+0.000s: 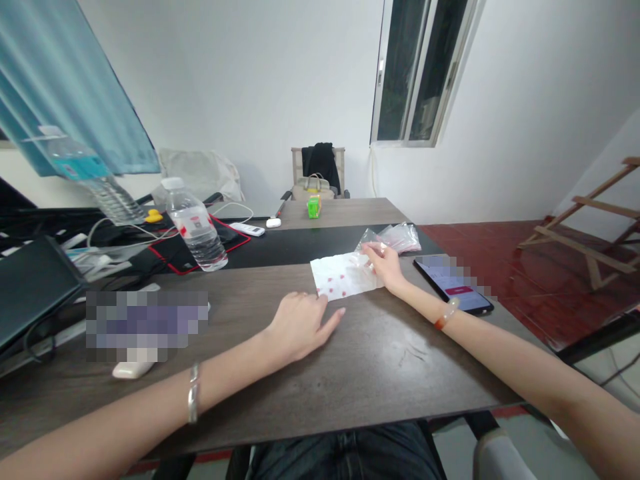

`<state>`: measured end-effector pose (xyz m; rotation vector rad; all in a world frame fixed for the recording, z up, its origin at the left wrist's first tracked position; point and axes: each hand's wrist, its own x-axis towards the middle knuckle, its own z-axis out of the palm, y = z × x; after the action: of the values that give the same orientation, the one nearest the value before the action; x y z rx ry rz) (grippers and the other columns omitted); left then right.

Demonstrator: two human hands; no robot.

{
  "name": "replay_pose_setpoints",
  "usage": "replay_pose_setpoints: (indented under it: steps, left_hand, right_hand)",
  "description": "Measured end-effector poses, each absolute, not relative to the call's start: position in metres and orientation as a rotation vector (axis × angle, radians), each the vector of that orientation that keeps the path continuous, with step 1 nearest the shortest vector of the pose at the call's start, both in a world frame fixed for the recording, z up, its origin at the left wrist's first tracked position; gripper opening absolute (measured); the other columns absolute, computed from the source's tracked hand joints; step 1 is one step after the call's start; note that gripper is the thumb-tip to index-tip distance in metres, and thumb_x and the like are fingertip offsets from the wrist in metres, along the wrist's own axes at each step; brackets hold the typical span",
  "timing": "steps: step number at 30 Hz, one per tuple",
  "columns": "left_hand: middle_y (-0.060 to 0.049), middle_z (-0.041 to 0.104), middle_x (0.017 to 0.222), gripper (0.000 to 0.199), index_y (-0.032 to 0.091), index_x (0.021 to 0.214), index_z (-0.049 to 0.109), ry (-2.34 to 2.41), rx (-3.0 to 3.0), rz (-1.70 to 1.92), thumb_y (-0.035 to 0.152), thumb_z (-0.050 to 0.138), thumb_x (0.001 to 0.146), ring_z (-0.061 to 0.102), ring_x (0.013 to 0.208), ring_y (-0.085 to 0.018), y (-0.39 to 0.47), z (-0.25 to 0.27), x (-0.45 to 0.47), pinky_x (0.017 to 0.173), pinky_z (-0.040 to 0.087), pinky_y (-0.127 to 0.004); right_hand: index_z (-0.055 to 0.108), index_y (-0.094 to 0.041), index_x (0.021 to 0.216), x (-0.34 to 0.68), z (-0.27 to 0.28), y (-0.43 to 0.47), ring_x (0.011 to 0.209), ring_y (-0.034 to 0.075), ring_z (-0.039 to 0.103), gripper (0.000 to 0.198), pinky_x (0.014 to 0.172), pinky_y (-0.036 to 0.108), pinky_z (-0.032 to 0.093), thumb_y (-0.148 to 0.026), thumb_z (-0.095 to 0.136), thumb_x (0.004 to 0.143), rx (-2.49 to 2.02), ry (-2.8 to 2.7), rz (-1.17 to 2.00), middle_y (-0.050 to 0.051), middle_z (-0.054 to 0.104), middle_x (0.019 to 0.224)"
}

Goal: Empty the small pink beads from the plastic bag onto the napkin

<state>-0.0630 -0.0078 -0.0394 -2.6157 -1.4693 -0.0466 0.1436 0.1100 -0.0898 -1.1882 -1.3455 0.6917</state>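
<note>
A white sheet of paper [333,270] with several small red spots lies on the dark wood-grain table. My left hand [299,327] rests at its lower left corner, thumb stretched out and apart, the other fingers bent, holding nothing. At the paper's right end, the fingers of my right hand [385,265] are pinched together at the near edge of a clear plastic bag [400,238]. Pinkish contents show faintly in the bag. Exactly what sits between the right fingertips is partly hidden. Right of that hand lies a smartphone [453,285], its screen lit and partly blurred out.
Two water bottles [195,227] [93,177] stand at the left, near a laptop [37,293] and tangled cables. A pixelated packet [145,320] lies by my left forearm. Farther back are a white remote [247,229], a green box [313,207] and a chair [297,160].
</note>
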Motion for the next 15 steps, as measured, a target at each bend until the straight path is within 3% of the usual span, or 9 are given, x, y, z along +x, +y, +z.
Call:
replay_pose_setpoints:
  steps: [4,9,15]
  left_hand:
    - [-0.015,0.070,0.079,0.045,0.012,0.088,0.063,-1.557,-2.568,0.237,0.033,0.024,0.098,0.069,0.076,-0.030,-0.030,-0.045,-0.068,0.067,0.050,-0.039]
    - [-0.015,0.070,0.079,0.042,0.012,0.092,0.061,-1.524,-2.629,0.298,0.025,0.022,0.098,0.069,0.075,-0.029,-0.026,-0.046,-0.072,0.063,0.049,-0.035]
    - [-0.008,0.064,0.086,0.027,0.018,0.087,0.059,-1.377,-2.766,-0.352,0.033,0.038,0.095,0.062,0.085,-0.023,0.026,-0.043,-0.069,0.075,0.048,-0.033]
  right_hand:
    - [0.071,-0.017,0.092,0.143,-0.092,0.109,0.087,0.022,0.064,0.033,0.079,0.034,0.048,-0.043,0.052,0.083,-1.221,-1.493,0.461,0.008,0.073,0.094]
    - [0.071,-0.020,0.097,0.141,-0.088,0.101,0.095,0.023,0.064,0.034,0.087,0.034,0.046,-0.041,0.045,0.089,-1.265,-1.604,0.402,0.005,0.073,0.101]
    - [0.071,-0.018,0.096,0.139,-0.089,0.102,0.093,0.022,0.065,0.032,0.086,0.032,0.047,-0.038,0.047,0.089,-1.229,-1.614,0.407,0.006,0.073,0.100]
